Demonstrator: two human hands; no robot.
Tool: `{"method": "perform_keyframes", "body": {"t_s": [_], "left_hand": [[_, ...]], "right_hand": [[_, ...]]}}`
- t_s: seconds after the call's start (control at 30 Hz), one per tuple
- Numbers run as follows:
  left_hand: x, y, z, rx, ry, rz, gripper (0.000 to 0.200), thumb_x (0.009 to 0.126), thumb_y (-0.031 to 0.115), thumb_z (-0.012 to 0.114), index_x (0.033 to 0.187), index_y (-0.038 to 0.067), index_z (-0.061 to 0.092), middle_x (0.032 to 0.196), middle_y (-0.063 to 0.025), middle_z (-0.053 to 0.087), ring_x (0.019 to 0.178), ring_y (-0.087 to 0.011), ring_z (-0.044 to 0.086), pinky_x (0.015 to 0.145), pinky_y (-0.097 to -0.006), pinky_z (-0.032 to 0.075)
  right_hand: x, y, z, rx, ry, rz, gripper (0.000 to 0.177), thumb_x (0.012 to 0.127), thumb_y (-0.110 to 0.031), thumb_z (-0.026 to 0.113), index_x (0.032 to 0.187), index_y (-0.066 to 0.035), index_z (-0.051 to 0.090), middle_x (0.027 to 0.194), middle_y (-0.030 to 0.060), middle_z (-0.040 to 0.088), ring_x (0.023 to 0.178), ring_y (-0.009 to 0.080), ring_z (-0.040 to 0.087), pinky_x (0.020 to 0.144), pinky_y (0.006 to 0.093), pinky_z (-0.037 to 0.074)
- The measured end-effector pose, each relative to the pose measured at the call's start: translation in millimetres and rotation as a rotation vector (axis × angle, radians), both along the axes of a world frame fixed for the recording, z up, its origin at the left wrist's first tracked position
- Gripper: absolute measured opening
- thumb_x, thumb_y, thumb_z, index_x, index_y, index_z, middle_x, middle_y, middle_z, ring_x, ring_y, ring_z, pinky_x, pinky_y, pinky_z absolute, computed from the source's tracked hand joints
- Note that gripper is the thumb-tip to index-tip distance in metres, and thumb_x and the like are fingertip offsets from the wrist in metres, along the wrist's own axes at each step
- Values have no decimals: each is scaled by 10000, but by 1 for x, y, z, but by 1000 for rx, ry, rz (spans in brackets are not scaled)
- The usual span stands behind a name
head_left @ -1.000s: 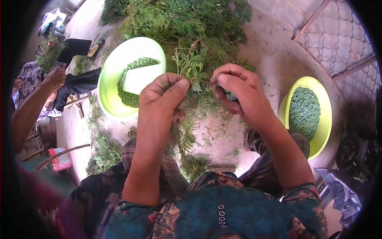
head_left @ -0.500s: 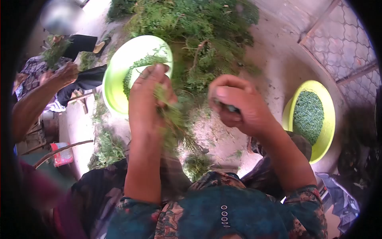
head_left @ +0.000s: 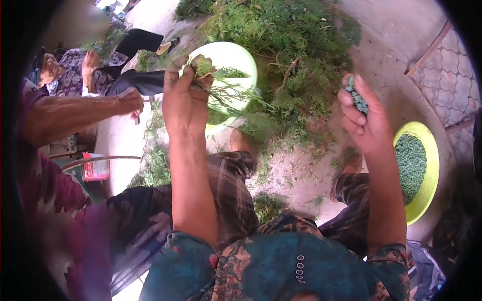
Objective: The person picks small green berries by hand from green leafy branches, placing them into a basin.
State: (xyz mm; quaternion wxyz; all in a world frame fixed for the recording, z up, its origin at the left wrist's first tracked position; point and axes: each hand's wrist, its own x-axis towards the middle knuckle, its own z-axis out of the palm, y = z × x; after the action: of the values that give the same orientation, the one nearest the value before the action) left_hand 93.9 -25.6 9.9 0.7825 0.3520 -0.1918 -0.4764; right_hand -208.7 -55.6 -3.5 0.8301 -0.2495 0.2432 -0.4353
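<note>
My left hand (head_left: 188, 98) is closed on a leafy green sprig (head_left: 233, 95) like a conifer twig, its thin stems trailing right over a pale green basin (head_left: 241, 54). Some small green cones show inside that basin, which my hand and the sprig partly cover. Off to the right, my right hand (head_left: 369, 118) is raised, its fingers curled round a clump of small blue-green cones (head_left: 357, 100). Beyond that wrist a yellow-green basin (head_left: 433, 165) holds a heap of similar cones (head_left: 411, 163); my forearm hides its left edge.
A large pile of cut green branches (head_left: 261, 30) covers the floor ahead. At left reach another person's forearm (head_left: 75, 115) and, farther back, a second person's hands (head_left: 89, 65). A red and white bucket (head_left: 95, 167) stands below them. Loose sprigs (head_left: 156, 168) lie on the floor.
The view has shifted, so the basins sit farther right. My right hand has moved right, away from the left one, and the cones in it now show. The sprig now points right over the basin.
</note>
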Motion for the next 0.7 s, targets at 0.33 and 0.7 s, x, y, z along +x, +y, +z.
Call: {"method": "perform_keyframes", "body": {"t_s": [0.33,0.7], "left_hand": [[197,74,-125,1160,-2484,182,303,892,107,420,1091,131,648,1150,-132,615,1061,-220,590,917,-461,405],[181,80,-163,679,-2057,-465,231,784,121,509,897,-39,632,882,-244,640,851,-410,596,781,-464,457]], "right_hand": [[-10,6,12,-42,94,-58,211,969,-270,476,1026,-68,494,766,-2,472,412,1,279,325,157,222],[-107,4,50,-308,-53,-175,265,992,-155,384,1131,60,451,859,100,469,465,86,333,372,220,291]]}}
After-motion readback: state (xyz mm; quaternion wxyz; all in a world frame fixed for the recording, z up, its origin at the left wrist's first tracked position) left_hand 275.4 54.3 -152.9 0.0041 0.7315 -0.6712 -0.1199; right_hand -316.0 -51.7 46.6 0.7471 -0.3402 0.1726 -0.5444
